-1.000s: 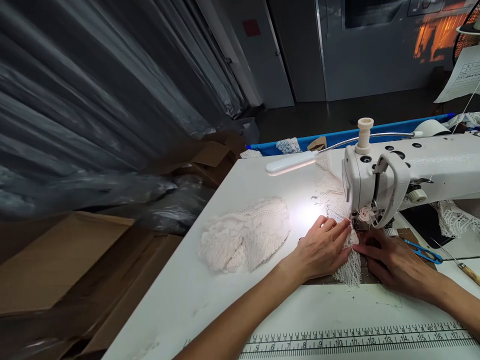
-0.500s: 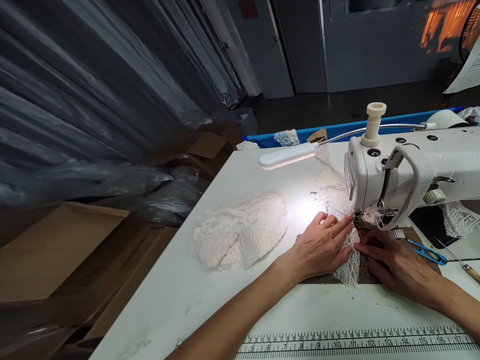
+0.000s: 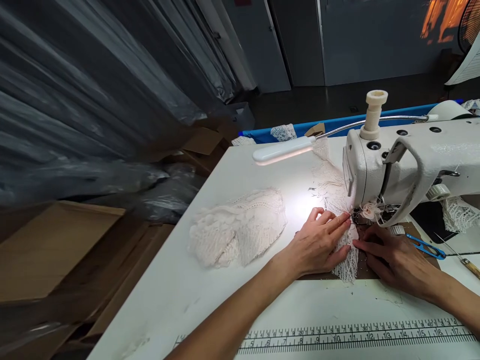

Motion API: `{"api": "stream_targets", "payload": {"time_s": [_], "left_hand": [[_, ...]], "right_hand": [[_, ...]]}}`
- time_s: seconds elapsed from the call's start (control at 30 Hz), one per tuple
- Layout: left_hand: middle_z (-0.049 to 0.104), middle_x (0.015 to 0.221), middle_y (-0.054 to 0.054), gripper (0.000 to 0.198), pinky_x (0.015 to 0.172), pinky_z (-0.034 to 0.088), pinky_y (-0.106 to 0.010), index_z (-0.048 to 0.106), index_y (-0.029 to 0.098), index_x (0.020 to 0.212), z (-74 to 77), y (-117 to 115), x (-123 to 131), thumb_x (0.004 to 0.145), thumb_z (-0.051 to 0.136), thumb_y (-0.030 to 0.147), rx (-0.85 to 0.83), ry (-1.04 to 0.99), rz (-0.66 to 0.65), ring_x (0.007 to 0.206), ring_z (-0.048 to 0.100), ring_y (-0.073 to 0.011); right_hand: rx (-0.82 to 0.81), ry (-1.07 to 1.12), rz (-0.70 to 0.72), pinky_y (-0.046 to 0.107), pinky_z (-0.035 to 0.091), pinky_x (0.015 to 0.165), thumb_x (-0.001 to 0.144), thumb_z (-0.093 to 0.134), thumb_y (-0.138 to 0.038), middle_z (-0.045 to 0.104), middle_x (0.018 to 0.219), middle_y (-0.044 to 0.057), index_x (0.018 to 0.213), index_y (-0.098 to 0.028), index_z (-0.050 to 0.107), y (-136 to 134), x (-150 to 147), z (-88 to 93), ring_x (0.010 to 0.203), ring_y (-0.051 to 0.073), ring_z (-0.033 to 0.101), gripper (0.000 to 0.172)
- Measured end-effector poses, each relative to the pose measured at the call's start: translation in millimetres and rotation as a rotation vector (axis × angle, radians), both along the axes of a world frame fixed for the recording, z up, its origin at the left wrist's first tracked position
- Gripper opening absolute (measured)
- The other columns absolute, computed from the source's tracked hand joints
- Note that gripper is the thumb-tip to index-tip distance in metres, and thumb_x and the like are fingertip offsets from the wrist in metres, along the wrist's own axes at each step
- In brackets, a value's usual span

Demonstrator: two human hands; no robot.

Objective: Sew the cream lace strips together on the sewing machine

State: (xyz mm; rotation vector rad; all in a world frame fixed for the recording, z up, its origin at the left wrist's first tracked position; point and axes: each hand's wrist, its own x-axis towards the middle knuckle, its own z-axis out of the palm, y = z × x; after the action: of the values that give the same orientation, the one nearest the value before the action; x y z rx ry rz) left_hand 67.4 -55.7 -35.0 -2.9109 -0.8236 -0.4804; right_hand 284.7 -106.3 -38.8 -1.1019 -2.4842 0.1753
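Note:
My left hand (image 3: 320,242) lies flat on a strip of white lace (image 3: 347,265), fingers stretched toward the presser foot and thumb apart. My right hand (image 3: 393,255) is on the other side of the strip, its fingers bent and a fingertip at the lace edge. The grip itself is partly hidden. The lace runs under the head of a white sewing machine (image 3: 412,155) and spreads out behind it on the table. A pale fabric flower (image 3: 370,211) hangs near the needle area, whose details are too small to make out.
A crumpled lace piece (image 3: 240,227) lies left on the white table (image 3: 210,305). A lit lamp (image 3: 283,151) hangs above it. Blue thread snips (image 3: 425,246) and a wooden-handled awl (image 3: 468,266) lie right. A printed ruler (image 3: 348,337) runs along the front; cardboard boxes (image 3: 56,245) stand left.
The view has shifted slightly, so the table and machine sit a little higher in the picture. Both hands keep nearly the same places on the lace.

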Motion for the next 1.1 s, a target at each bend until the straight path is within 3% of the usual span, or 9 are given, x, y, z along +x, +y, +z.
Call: {"api": "stream_targets", "payload": {"time_s": [0.3,0.5,1.1], "left_hand": [[0.068,0.106,-0.014,0.038,0.08,0.039,-0.045,0.065,0.012,0.106,5.9,-1.4,-1.3,0.093,0.04,0.037,0.024,0.051,0.001,0.082,0.055,-0.0247],[0.069,0.104,-0.014,0.038,0.078,0.039,-0.044,0.065,0.012,0.104,2.3,-1.5,2.0,0.093,0.04,0.038,0.02,0.034,0.011,0.084,0.055,-0.0254],[0.065,0.119,-0.015,0.047,0.081,0.04,-0.046,0.058,0.009,0.121,0.5,0.5,0.9,0.092,0.04,0.041,-0.01,0.023,0.017,0.093,0.056,-0.0277]], "right_hand": [[-0.027,-0.012,-0.008,0.047,0.052,0.083,0.088,0.049,-0.015,0.062,0.112,0.011,0.118,-0.025,0.065,0.5,-1.7,1.0,0.101,0.028,0.058,0.036],[-0.061,0.007,-0.034,0.045,0.054,0.078,0.087,0.05,-0.013,0.063,0.111,0.014,0.115,-0.02,0.067,-0.2,-0.9,1.9,0.099,0.029,0.058,0.034],[-0.045,0.047,-0.018,0.043,0.053,0.075,0.089,0.048,-0.015,0.064,0.101,0.012,0.115,-0.021,0.068,2.9,2.7,-2.7,0.088,0.024,0.062,0.033]]}}
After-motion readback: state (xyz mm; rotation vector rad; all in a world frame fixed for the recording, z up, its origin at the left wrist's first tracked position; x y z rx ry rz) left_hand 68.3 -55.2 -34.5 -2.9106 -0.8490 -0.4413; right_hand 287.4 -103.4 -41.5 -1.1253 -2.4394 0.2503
